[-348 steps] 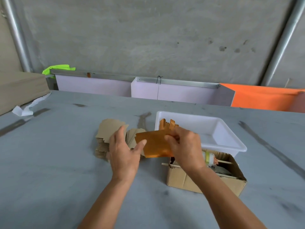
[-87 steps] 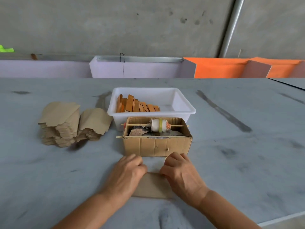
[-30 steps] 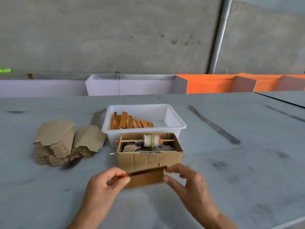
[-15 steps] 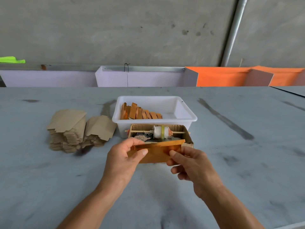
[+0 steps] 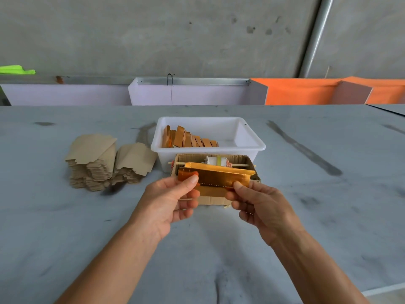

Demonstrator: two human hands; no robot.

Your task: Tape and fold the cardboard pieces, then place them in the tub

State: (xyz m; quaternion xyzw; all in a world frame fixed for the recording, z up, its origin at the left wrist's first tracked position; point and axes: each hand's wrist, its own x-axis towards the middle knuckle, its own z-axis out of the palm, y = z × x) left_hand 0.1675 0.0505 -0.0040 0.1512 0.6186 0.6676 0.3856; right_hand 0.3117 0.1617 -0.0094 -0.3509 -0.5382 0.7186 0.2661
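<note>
While you hold the gold piece (image 5: 215, 178) up off the table (image 5: 65, 227), let your left hand (image 5: 168, 200) stay the anchor: its thumb and fingers pinch the left end, and that end should not slide as the fold is set. Your right hand (image 5: 260, 205) pinches the lower right corner the same way, thumb on the near face, so it looks best placed to press along the dotted crease line and bring the top flap over squarely. Judging from the half-turned flap, the fold is not yet flat; run the crease from left to right rather than squashing it all at once. Off to the left, two stacks of plain card (image 5: 98, 163) wait on the table, well apart from your hands. Directly behind the piece sits the cardboard box (image 5: 213, 199) with the tape roll (image 5: 215, 161) on its stick, and beyond it the white tub (image 5: 252, 145), already holding a row of folded pieces (image 5: 188, 139) at its left side. To reach the tub you must lift over the box and the stick, so carry the piece high.
</note>
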